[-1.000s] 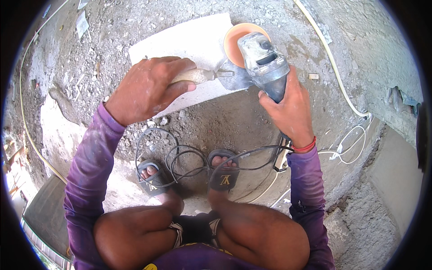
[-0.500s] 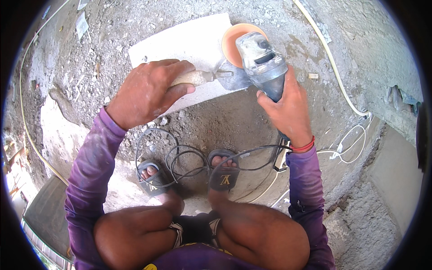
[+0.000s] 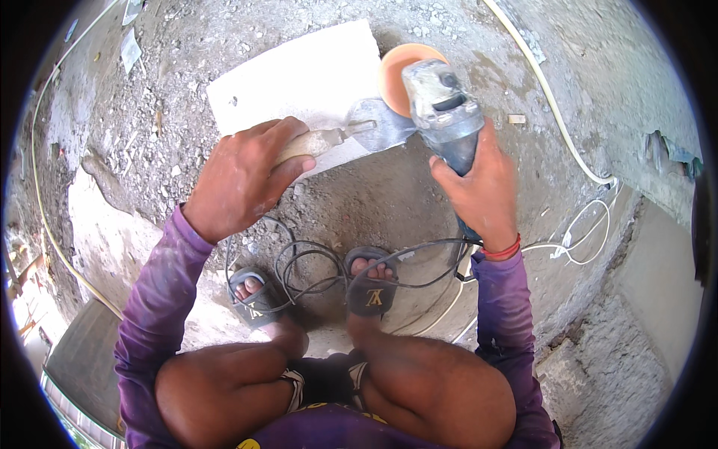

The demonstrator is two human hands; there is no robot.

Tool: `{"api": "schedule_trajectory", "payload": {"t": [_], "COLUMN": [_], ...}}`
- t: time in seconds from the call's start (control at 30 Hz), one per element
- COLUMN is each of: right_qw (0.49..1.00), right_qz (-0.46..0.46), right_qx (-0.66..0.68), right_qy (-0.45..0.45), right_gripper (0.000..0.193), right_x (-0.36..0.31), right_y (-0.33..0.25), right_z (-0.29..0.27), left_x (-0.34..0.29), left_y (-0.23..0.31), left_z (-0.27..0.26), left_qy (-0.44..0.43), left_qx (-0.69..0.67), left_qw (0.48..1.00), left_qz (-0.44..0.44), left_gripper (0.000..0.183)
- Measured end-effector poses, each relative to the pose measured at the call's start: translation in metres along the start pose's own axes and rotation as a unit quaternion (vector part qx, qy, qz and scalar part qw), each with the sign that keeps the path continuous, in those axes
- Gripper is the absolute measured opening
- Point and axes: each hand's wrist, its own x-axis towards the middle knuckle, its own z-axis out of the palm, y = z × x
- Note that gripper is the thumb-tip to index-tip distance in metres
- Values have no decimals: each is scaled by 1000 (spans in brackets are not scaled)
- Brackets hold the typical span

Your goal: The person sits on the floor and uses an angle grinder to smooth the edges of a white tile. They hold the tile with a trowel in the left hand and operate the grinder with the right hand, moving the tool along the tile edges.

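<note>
My left hand (image 3: 243,176) is closed round the pale handle of a trowel (image 3: 380,124), whose grey metal blade points right. In my right hand (image 3: 482,185) is an angle grinder (image 3: 446,108), gripped by its dark body, with a round orange disc (image 3: 404,75) at its head. The disc is beside the blade's right end; whether they touch I cannot tell. Beneath the trowel lies a white board (image 3: 295,78) on the ground. A black cord (image 3: 419,283) runs from near the grinder's rear and loops by my feet.
Rubble and grey dust cover the ground (image 3: 179,90). A pale hose or cable (image 3: 542,78) curves along the right, and another (image 3: 46,213) along the left. Thin white wire (image 3: 580,258) lies coiled near a concrete wall (image 3: 658,262). My sandalled feet (image 3: 372,280) are below the board.
The grinder and my right hand have shifted slightly right and down. My left hand has drawn the trowel a little down and left, and more of its blade shows.
</note>
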Motion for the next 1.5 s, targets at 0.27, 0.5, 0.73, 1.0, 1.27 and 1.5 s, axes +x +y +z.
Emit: {"api": "schedule_trajectory", "payload": {"t": [0.27, 0.5, 0.73, 1.0, 1.27, 1.5], "right_qw": [999, 999, 999, 997, 995, 997], "right_qz": [0, -8, 18, 61, 83, 59], "right_qx": [5, 20, 43, 42, 32, 35], "right_qy": [-51, -37, -7, 15, 37, 25], "right_gripper": [53, 59, 58, 55, 59, 55], "right_x": [8, 6, -6, -20, -26, -23], "right_y": [-14, -7, 4, 23, 32, 11], "right_z": [9, 12, 6, -3, -10, -5], "left_x": [-5, -10, -16, -21, -26, -26], "left_y": [8, 8, 4, 2, 6, 11], "left_z": [5, 11, 19, 24, 24, 24], "left_qy": [12, 25, 30, 29, 33, 40], "left_qx": [14, 10, -16, -11, -25, -30], "left_qw": [1000, 1000, 999, 999, 998, 997], "left_qz": [-19, -14, -30, -41, -55, -57], "left_gripper": [39, 39, 40, 39, 37, 36]}}
